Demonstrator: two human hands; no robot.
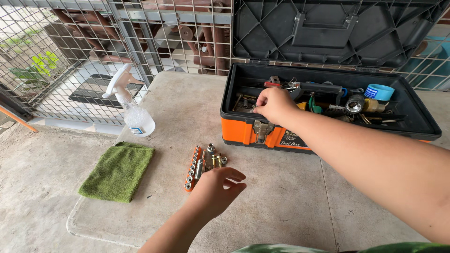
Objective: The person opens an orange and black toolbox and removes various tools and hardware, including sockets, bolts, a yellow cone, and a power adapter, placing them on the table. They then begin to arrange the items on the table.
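Observation:
An open black and orange toolbox [243, 133] stands on a concrete table, its lid tilted back against a wire fence. My right hand [274, 104] reaches into its left side, fingers curled down among the tools; whether it grips anything is hidden. My left hand [216, 189] hovers just above the table with fingers loosely spread, holding nothing. Right in front of it lies an orange socket rail [191, 168] with several metal sockets, and a few loose metal bits [213, 158] beside it.
A folded green cloth [118, 171] lies at the left, with a clear spray bottle [133, 110] behind it. A blue tape roll [378, 92] sits in the toolbox. The wire mesh fence [70, 56] runs along the table's far edge.

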